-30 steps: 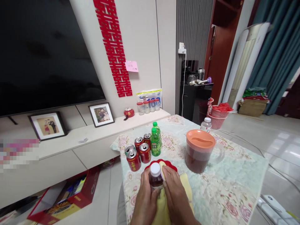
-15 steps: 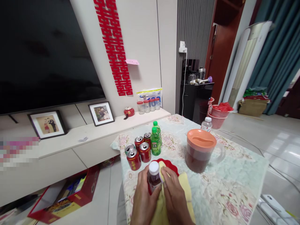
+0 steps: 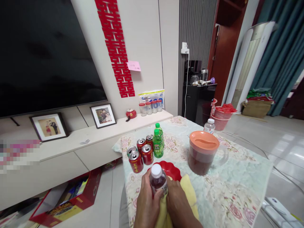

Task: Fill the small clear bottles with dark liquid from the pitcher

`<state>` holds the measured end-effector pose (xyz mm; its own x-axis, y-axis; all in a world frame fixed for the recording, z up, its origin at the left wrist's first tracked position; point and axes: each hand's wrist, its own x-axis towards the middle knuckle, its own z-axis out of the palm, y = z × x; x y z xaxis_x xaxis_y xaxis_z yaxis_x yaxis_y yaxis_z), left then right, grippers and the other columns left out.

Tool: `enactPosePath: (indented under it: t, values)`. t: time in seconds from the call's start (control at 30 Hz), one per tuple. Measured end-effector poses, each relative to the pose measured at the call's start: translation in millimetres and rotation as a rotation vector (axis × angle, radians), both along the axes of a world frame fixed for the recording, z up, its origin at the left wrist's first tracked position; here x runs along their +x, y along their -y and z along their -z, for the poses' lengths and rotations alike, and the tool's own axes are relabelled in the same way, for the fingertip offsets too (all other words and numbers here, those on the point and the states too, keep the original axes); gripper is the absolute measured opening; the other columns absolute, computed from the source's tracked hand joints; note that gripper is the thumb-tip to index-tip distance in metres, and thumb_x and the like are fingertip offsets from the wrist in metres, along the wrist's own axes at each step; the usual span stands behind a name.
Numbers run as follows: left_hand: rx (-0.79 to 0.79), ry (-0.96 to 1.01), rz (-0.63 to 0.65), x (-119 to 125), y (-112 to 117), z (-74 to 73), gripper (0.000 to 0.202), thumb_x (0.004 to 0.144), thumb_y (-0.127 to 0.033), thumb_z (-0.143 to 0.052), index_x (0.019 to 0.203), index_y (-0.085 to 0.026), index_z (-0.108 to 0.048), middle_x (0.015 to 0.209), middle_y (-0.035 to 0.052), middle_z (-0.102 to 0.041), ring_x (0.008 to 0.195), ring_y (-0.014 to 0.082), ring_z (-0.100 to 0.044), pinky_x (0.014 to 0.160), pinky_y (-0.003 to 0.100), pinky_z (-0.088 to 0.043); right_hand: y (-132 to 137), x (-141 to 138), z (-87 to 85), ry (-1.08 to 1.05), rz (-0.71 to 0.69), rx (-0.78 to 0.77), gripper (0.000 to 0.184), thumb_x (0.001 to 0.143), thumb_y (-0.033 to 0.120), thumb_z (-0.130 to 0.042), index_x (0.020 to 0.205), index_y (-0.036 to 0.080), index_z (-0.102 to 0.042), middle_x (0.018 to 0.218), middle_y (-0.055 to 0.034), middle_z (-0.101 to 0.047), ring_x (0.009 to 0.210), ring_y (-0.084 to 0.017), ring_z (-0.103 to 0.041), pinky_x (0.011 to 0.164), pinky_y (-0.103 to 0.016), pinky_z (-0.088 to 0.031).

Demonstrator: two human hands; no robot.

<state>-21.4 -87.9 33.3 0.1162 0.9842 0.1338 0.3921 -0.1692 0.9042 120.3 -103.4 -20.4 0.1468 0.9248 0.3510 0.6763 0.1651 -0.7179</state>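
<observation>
A small bottle [image 3: 157,180] with a white cap and dark drink stands upright between my hands, low in the middle of the view. My left hand [image 3: 147,205] is wrapped round its left side. My right hand [image 3: 177,205] presses a yellow cloth [image 3: 187,193] against the bottle's lower right side, fingers closed on the cloth. Just behind the bottle lies a red plate [image 3: 171,169] on the flowered tablecloth [image 3: 228,190].
Several red cans [image 3: 142,153] and two green bottles [image 3: 158,144] stand behind the plate. A pitcher with an orange lid [image 3: 201,152] stands to the right, a white-capped bottle [image 3: 209,125] behind it. The TV cabinet [image 3: 95,139] runs along the left; an open red box [image 3: 68,198] lies on the floor.
My right hand with the cloth has slid down from the bottle's cap and neck to its lower body. The bottle has stayed upright in my left hand.
</observation>
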Motion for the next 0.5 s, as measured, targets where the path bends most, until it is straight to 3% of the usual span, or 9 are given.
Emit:
enactPosePath:
  t: [0.1,0.27,0.4,0.5]
  values:
    - [0.001,-0.01,-0.022,0.0,1.6,-1.8,0.066,0.084,-0.025,-0.063,0.149,-0.017,-0.049,0.148,0.0185,-0.064,0.139,0.0344,-0.064,0.118,0.049,-0.049,4.4,0.5,3.6,-0.001,0.006,0.009,0.037,0.099,0.016,-0.052,0.122,0.022,-0.081,0.105,-0.0146,-0.086,0.093,-0.03,-0.08,0.089,-0.041,-0.064]
    - [0.023,-0.013,-0.061,4.3,4.8,-9.5,0.054,0.085,-0.027,-0.066,0.137,-0.019,-0.054,0.139,0.016,-0.067,0.131,0.0344,-0.067,0.11,0.047,-0.054,20.3,11.2,5.9,0.015,0.014,0.04,0.049,0.093,0.016,-0.054,0.138,0.02,-0.074,0.13,-0.0164,-0.081,0.12,-0.032,-0.077,0.103,-0.044,-0.063]
    - [0.023,-0.059,-0.02,2.2,4.2,-7.9,0.051,0.088,-0.028,-0.064,0.136,-0.019,-0.051,0.136,0.0163,-0.064,0.131,0.0345,-0.066,0.111,0.049,-0.053,24.3,12.7,5.0,0.033,-0.01,0.125,0.052,0.102,0.019,-0.05,0.151,0.013,-0.064,0.152,-0.0192,-0.07,0.141,-0.032,-0.067,0.114,-0.045,-0.059]
    - [-0.006,-0.079,0.03,-2.6,3.8,-1.2,0.052,0.093,-0.03,-0.059,0.142,-0.018,-0.047,0.142,0.0186,-0.061,0.134,0.0348,-0.065,0.114,0.052,-0.051,19.9,8.3,5.9,0.012,-0.007,0.165,0.054,0.106,0.019,-0.042,0.156,0.007,-0.058,0.157,-0.0227,-0.065,0.147,-0.03,-0.062,0.119,-0.044,-0.055]
